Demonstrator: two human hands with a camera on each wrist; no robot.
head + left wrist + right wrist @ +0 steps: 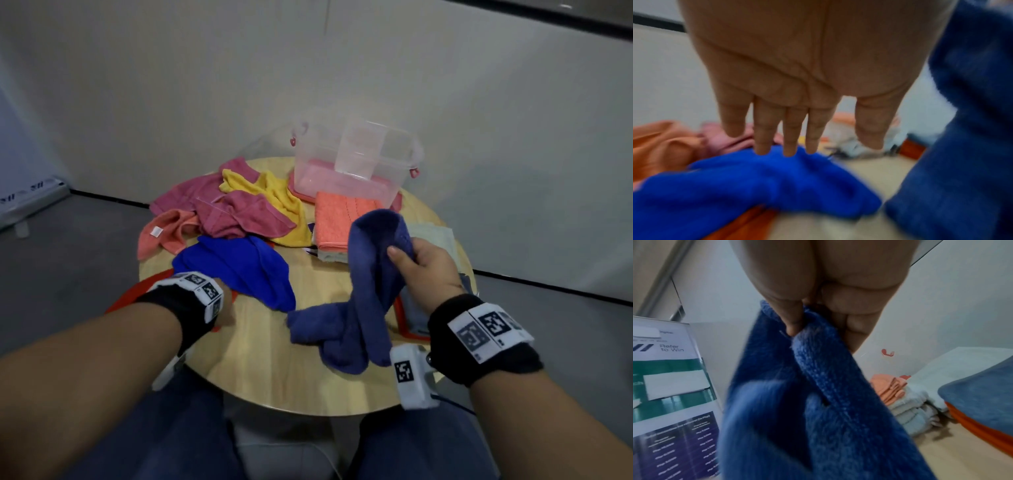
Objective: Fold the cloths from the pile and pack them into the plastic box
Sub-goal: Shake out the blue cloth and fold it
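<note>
- While the right hand pinches the navy cloth at one bunched top edge, thumb over fabric and fingers curled behind, the cloth hangs down and toward the person, its lower end crumpled on the table.
- Navy cloth, long axis: running from the raised right hand down and leftward to the table near the front edge. The free lower end lies between the two hands, near the left hand.
- Left hand: palm down, fingers straight and slightly spread, holding nothing; fingertips at or just above the bright blue cloth. Contact cannot be told for sure, as the wrist view is blurred.
- Judgement: the left hand is the one placed to take the hanging cloth's loose end, so it can be spread for folding.
- Pile: pink, yellow and orange cloths, unfolded, at the far left of the table, beyond the bright blue cloth.
- Box: clear plastic, open, at the far side of the table, well apart from both hands. Contents cannot be told.
- Folded cloths: an orange one on a pale stack just before the box; a grey one on an orange layer under the right wrist.
</note>
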